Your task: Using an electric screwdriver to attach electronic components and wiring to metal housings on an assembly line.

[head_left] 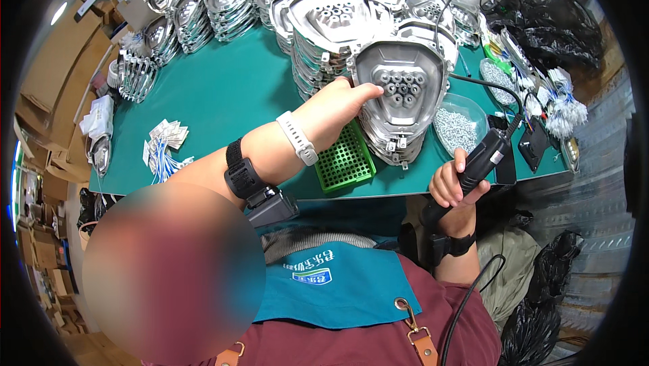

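My left hand grips the left edge of the top shield-shaped shiny metal housing on a near stack. Its thumb lies over the face beside a cluster of round cups; the other fingers are mostly hidden. Held in my right hand is a black corded electric screwdriver, tilted, to the right of that stack. A clear bowl of small screws sits between the screwdriver and the housings. Close under my left wrist is a green perforated tray.
Tall stacks of similar metal housings fill the back of the green table. White-and-blue wired parts lie at left. More wire bundles, a second bag of screws and black plastic bags are at right. Cables hang overhead.
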Demonstrator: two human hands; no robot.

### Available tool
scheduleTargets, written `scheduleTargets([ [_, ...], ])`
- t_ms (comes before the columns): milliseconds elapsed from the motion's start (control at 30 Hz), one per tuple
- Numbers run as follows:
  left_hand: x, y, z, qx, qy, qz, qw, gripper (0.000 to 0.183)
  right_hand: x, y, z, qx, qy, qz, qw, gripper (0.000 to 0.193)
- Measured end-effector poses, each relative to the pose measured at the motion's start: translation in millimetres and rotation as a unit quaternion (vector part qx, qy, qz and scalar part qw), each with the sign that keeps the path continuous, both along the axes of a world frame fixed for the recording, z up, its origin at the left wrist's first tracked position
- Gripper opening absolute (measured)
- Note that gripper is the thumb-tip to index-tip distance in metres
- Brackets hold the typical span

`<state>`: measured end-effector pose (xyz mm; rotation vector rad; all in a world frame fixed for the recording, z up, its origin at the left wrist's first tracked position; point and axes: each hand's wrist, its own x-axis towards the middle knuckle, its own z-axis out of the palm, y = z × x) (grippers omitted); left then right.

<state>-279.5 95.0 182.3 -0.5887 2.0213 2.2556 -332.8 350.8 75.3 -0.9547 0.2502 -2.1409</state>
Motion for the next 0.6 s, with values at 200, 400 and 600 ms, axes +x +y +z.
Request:
scheduleTargets([
  [200, -13, 3, -19, -0.04, 0.033, 0.002, 0.999, 0.038, -1, 1, 0, -0.03, -0.065, -0.028, 0.997, 0.04],
  [400, -14, 4, -17, 0.027, 0.062, 0.037, 0.997, 0.061, 1, -5, 8, 0.002, -0.098, -0.085, 0.992, 0.043],
  [600, -15, -1, -16, 0.021, 0.186, -0.038, 0.982, 0.073, 5, -6, 25, 0.137, -0.06, -0.297, 0.943, 0.059],
])
